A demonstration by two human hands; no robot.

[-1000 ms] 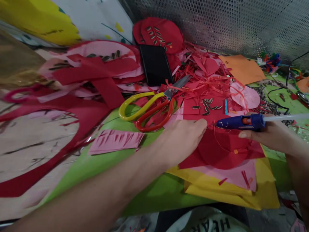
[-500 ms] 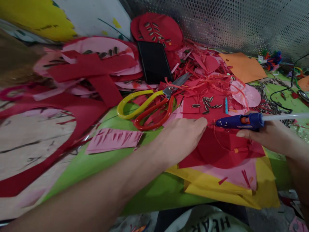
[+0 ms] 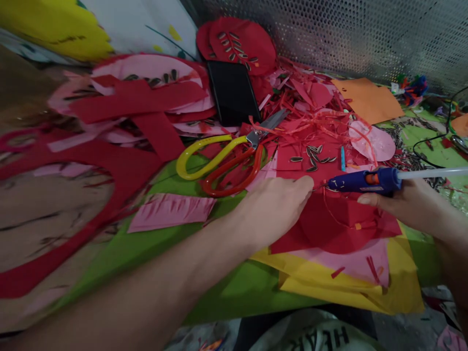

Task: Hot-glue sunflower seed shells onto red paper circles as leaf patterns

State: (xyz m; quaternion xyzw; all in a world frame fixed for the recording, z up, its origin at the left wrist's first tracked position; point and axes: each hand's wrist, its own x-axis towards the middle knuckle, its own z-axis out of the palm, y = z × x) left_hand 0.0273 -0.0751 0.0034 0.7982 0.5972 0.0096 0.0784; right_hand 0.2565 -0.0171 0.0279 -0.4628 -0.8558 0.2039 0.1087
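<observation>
My right hand [image 3: 405, 197] is wrapped round a blue glue gun [image 3: 361, 182] with a clear glue stick in its back. The gun's nozzle points left, close to the fingertips of my left hand [image 3: 278, 207]. Those fingers are pinched at a small dark thing at the nozzle, too small to make out. Below both hands lies a red paper circle [image 3: 338, 229] with a thin reddish string and a bit of orange on it. Sunflower seeds [image 3: 313, 158] lie on red paper just beyond.
Yellow-and-red-handled scissors [image 3: 254, 139] lie left of the seeds, with a black phone [image 3: 234, 92] behind them. Cut red paper [image 3: 142, 105] covers the left side. Pink paper [image 3: 171, 212] lies near my left forearm. A black cable [image 3: 420, 142] runs at the right.
The view has shifted very slightly. The glue gun's rear has risen a little in my right hand, and the black cable has moved slightly. My left hand stays almost in place.
</observation>
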